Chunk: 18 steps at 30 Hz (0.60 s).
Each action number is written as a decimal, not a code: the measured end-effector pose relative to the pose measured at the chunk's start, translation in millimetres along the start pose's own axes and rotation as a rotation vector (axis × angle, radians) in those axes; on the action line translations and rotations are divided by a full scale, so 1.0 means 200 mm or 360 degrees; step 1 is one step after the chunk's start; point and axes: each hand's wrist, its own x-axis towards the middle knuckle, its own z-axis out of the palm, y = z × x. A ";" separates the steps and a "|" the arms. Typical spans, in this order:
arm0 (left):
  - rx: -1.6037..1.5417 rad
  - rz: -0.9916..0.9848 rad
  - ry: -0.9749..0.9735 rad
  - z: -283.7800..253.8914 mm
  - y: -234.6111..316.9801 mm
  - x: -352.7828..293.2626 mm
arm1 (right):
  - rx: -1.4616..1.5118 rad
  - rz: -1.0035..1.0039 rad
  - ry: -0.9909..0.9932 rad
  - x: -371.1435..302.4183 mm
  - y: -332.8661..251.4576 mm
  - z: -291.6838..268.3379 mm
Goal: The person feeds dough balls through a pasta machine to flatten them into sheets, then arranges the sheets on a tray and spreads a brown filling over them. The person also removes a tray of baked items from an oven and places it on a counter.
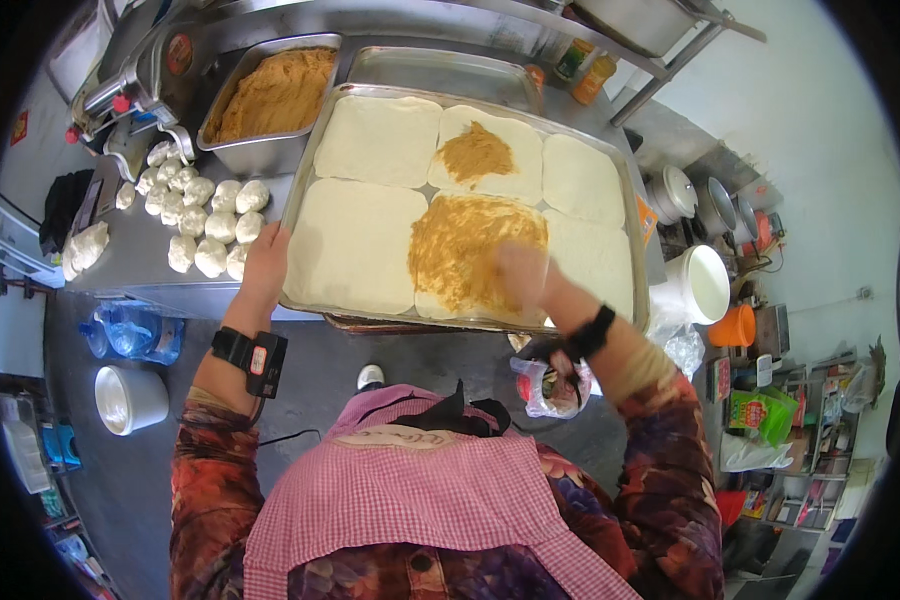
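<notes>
A large metal baking tray stands in front of me, lined with several flat sheets of pale dough. My left hand grips the tray's left rim, fingers closed against it. Over the near middle sheet is my right hand, blurred by motion. Its fingers are too smeared to read, and I cannot make out whether it holds anything. Brown paste covers most of that sheet in uneven streaks. A heap of the same brown filling sits on the far middle sheet, not spread to its edges.
A deep metal pan of brown filling stands at the far left, beside a machine. Several dough balls lie on the counter left of the tray. Behind it is another metal tray. White bucket and orange bucket stand right.
</notes>
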 end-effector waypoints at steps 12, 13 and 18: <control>-0.0085 -0.0037 -0.0103 -0.01 0.01 -0.02 | -0.0200 0.0543 -0.0138 0.17 0.01 0.00; -0.0051 -0.0002 -0.0107 -0.01 0.01 -0.01 | 0.0057 0.0727 -0.0146 0.16 0.05 -0.04; -0.0115 -0.0100 -0.0153 -0.01 0.01 -0.01 | -0.0159 -0.0032 -0.0303 0.02 0.02 0.07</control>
